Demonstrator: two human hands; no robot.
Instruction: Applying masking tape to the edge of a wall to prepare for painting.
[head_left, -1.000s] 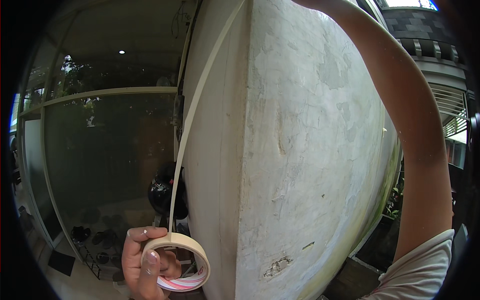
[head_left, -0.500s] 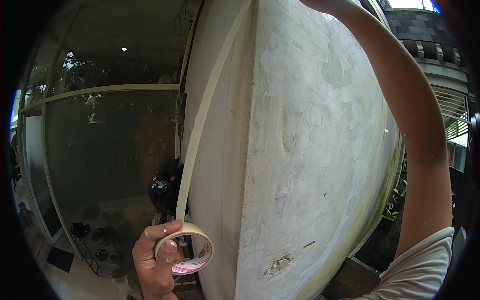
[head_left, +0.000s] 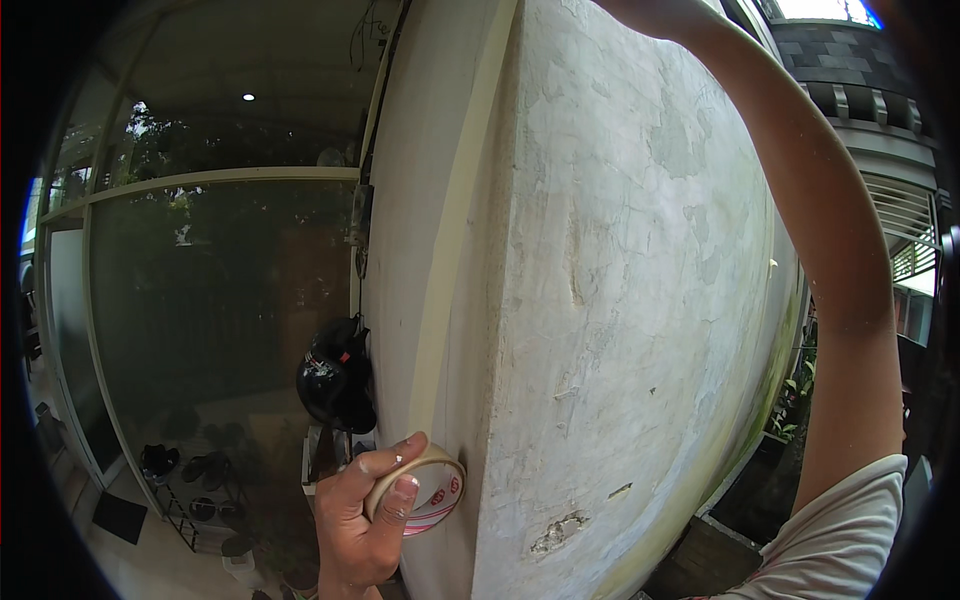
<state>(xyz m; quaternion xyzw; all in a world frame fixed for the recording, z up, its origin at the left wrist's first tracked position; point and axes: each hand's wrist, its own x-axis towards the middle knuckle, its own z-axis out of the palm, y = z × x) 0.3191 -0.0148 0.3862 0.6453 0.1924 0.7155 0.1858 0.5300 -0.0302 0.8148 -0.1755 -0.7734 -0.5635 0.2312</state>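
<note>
At the bottom middle, a tape roll (head_left: pixel 436 488) is gripped by the left hand (head_left: pixel 362 512), its pale strip (head_left: pixel 441 275) is stretched up along the wall (head_left: pixel 620 260) to the top edge, where the right hand (head_left: pixel 650 14) is cut off so its grip cannot be told, and a black helmet (head_left: pixel 328 385) is seen behind.

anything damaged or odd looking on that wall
Yes, the wall looks worn. Its right face has flaking patches high up, and a rough chipped spot low down where the surface has broken away. A greenish stain runs along its far right edge.
</note>
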